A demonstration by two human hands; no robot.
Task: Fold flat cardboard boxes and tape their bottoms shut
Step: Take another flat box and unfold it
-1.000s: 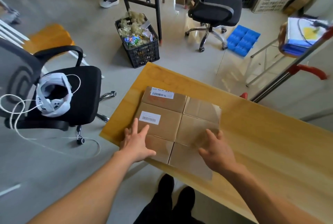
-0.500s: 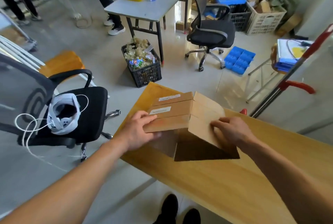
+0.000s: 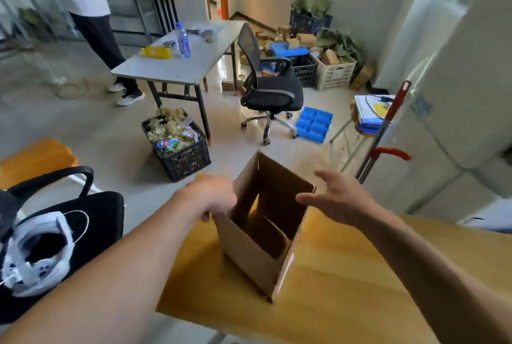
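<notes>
Your left hand (image 3: 213, 199) gripped the left wall of the cardboard box (image 3: 257, 249), which stood opened on the table (image 3: 346, 288). Your right hand (image 3: 332, 196), fingers spread, held nothing beside the box's right wall. Light, bendable board: hold opposite walls.

I have one view only, the head camera, so no second view overlaps it; it sits above the near edge of the wooden table (image 3: 346, 274) and looks forward and down across it, wide-angled, with straight lines bowing at the edges; the opened cardboard box (image 3: 249, 255) on that table stands close beneath the lens, near centre; both forearms enter from the bottom corners; beyond the table the view takes in the floor, a black crate (image 3: 182, 155), a grey folding table (image 3: 177, 63) and the far wall, all well off.
</notes>
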